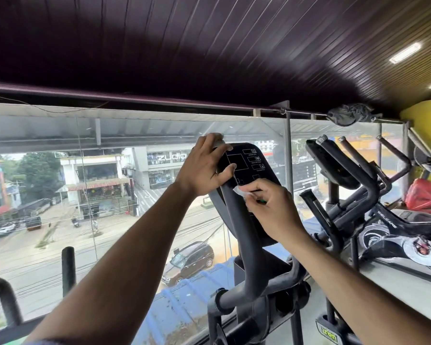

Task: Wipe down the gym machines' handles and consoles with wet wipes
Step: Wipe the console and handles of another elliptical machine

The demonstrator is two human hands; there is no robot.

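The right hand [271, 207] pinches a white wet wipe [241, 191] against the lower face of the black console [249, 170]; just above, the left hand [204, 168] grips its top edge. Judging by this, wiping is midway: the handlebar [244, 245] below and neighbouring machines [358, 190] to the right seem still undone.

We reach both bare arms up and forward, forearms rising from the lower edge of the view toward twelve o'clock. Our left hand [204, 168] sits higher, at about eleven o'clock from the right one, back of the hand toward us, fingers curved over an edge and thumb stretched out to three o'clock. Our right hand [271, 207] is just below it, wrist bent, fingers curled and pointing to nine o'clock, pinching something white at the fingertips.
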